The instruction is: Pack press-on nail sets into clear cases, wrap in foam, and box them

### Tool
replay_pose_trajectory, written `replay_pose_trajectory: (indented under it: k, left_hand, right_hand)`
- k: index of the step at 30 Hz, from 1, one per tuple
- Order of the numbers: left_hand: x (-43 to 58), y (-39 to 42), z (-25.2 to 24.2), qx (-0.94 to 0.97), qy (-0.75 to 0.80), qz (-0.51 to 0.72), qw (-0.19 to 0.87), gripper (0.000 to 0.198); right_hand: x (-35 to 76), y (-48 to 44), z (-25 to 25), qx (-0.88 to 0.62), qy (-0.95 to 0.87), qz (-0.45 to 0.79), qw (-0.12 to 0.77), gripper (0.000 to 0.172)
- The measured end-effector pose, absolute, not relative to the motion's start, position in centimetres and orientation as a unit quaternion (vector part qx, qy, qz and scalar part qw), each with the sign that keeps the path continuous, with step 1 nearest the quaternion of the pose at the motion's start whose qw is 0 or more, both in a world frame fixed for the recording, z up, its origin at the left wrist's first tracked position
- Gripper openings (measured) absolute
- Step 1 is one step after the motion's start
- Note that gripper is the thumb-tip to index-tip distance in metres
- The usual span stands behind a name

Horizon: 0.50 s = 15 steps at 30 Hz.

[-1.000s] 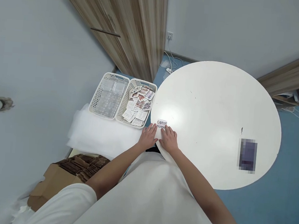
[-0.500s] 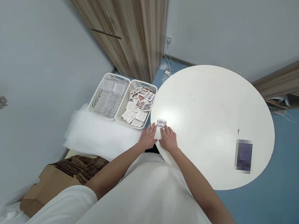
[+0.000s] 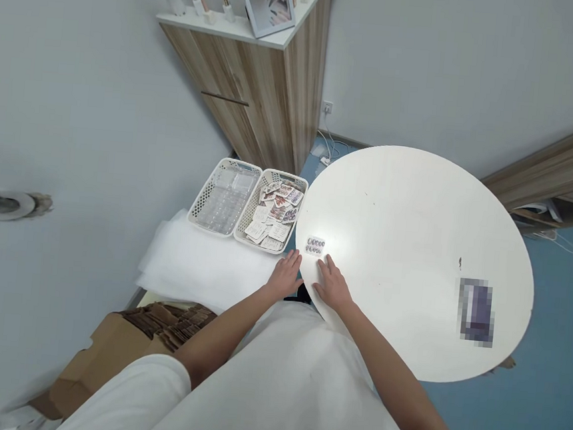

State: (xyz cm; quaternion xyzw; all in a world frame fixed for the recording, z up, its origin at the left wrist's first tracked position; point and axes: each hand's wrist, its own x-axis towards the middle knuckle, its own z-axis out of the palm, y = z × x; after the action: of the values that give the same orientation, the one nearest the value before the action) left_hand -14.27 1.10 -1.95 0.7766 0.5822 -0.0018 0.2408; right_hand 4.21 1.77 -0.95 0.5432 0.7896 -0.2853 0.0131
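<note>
A small clear card of press-on nails (image 3: 314, 245) lies on the round white table (image 3: 413, 253) near its left edge. My left hand (image 3: 286, 275) rests flat at the table's edge, fingers spread, just below and left of the card. Flat on the table beside it lies my right hand (image 3: 331, 282), fingers stretched out, a little below the card. Neither hand touches the card or holds anything.
Two white mesh baskets stand left of the table: one (image 3: 225, 196) with clear trays, one (image 3: 273, 210) with several nail cards, on white foam sheets (image 3: 196, 267). A cardboard box (image 3: 119, 347) sits lower left. A wooden cabinet (image 3: 262, 92) stands behind. A dark blurred object (image 3: 477, 312) lies at the table's right.
Both hands have drawn back from the nail card, which now lies free on the table. The view has tilted up, showing the cabinet top.
</note>
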Motion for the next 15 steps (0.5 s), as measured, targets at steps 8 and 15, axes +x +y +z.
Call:
replay_pose_trajectory:
  k: [8, 15]
  left_hand:
    - [-15.2, -1.9, -0.2, 0.789, 0.526, 0.016, 0.318, 0.046]
    - [-11.3, -2.0, -0.4, 0.803, 0.482, 0.032, 0.351, 0.04]
  right_hand:
    - [7.2, -4.3, 0.1, 0.585, 0.727, -0.359, -0.006, 0.063]
    - [9.8, -7.5, 2.1, 0.595, 0.711, -0.375, -0.008, 0.061]
